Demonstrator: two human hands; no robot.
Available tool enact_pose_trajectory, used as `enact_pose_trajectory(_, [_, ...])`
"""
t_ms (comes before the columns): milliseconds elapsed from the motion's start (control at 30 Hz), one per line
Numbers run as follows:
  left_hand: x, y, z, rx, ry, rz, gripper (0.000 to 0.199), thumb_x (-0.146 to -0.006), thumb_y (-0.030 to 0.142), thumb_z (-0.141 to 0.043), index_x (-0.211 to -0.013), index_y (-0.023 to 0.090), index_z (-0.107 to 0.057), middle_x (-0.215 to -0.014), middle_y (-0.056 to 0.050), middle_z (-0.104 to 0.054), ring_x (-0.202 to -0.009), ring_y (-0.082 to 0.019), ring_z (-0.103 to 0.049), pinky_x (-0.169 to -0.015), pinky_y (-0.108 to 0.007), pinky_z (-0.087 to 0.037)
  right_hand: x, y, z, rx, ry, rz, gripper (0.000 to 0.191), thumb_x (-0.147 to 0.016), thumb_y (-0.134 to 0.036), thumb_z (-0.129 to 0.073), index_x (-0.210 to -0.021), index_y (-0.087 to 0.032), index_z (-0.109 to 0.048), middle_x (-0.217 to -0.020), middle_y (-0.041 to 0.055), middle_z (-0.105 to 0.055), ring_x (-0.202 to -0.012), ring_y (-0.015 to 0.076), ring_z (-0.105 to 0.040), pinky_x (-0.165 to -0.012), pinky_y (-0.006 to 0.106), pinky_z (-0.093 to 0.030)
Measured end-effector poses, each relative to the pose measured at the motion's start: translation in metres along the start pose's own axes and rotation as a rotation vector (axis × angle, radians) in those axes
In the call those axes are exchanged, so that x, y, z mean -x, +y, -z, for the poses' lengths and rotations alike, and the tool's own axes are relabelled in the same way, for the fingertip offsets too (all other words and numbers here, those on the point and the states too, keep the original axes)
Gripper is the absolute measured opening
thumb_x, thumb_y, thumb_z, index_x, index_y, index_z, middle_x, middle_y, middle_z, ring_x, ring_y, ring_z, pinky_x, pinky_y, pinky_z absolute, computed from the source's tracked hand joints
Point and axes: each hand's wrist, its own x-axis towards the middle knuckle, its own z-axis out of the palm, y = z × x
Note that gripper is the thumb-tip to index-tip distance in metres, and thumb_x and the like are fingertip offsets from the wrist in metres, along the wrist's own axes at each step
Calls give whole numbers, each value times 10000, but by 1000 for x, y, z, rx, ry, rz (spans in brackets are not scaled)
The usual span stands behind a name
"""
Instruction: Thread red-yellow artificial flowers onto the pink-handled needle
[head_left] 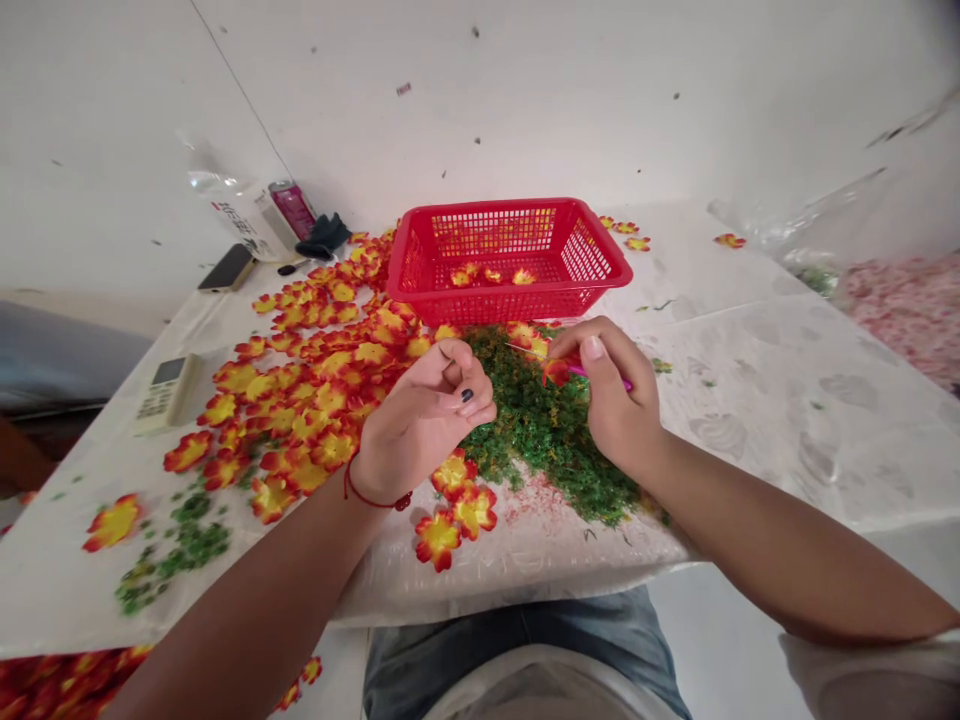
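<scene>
My right hand (619, 390) is closed round a pink-handled needle tool (619, 381), its thin metal tip pointing left. A red-and-yellow artificial flower (556, 373) sits by the tool's shaft at my fingertips. My left hand (431, 415) has its fingers curled in and thumb pressed against them; anything between them is too small or hidden. Beneath both hands lies a heap of small green plastic sprigs (555, 440). Many red-and-yellow flower pieces (315, 400) are spread left of my left hand, and a small cluster (457, 510) lies below it.
A red plastic basket (510, 307) with several flowers inside stands behind the heap. At the left are a remote control (166, 393), a phone (227, 268), a drink can (293, 208) and a dark cloth item (324, 236). Pink pieces in clear plastic (907, 310) lie at the right.
</scene>
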Motion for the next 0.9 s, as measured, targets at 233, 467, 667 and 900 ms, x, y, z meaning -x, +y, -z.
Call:
enact_pose_trajectory(233, [13, 10, 16, -55, 42, -127, 242, -874, 268, -813, -943, 248, -582, -715, 55, -406, -612, -120, -363, -617, -296, -383, 3, 3, 0, -21, -43, -19, 342, -1198, -482, -566, -995, -291, -764, -940, 33, -756, -863, 220, -688, -810, 412, -526])
enact_pose_trajectory(467, [48, 59, 101, -244, 299, -260, 208, -761, 147, -803, -891, 233, -666, -705, 32, -458, -638, -124, -432, -611, -272, -420, 6, 7, 3, -17, -55, -11, 300, -1200, -431, -561, -1051, -298, -784, -970, 36, -756, -866, 218, -686, -789, 411, -510])
enact_pose_trajectory(667, [13, 129, 253, -886, 1152, -260, 231, -741, 203, -751, -900, 200, -583, -786, 47, -585, -737, -139, -557, -740, -268, -481, 6, 11, 4, 30, -110, -5, 282, -1208, -392, -541, -1076, -296, -770, -977, 27, -759, -874, 196, -699, -778, 369, -534])
enact_pose_trajectory(900, [-63, 159, 358, -1210, 1239, 124, 598, -764, 171, -986, -865, 250, -402, -1014, -7, -669, -1390, -302, -605, -1363, -637, -351, 5, 20, 2, 110, -128, -24, 257, -1206, -350, -530, -1084, -290, -747, -986, 37, -755, -903, 204, -708, -792, 359, -548])
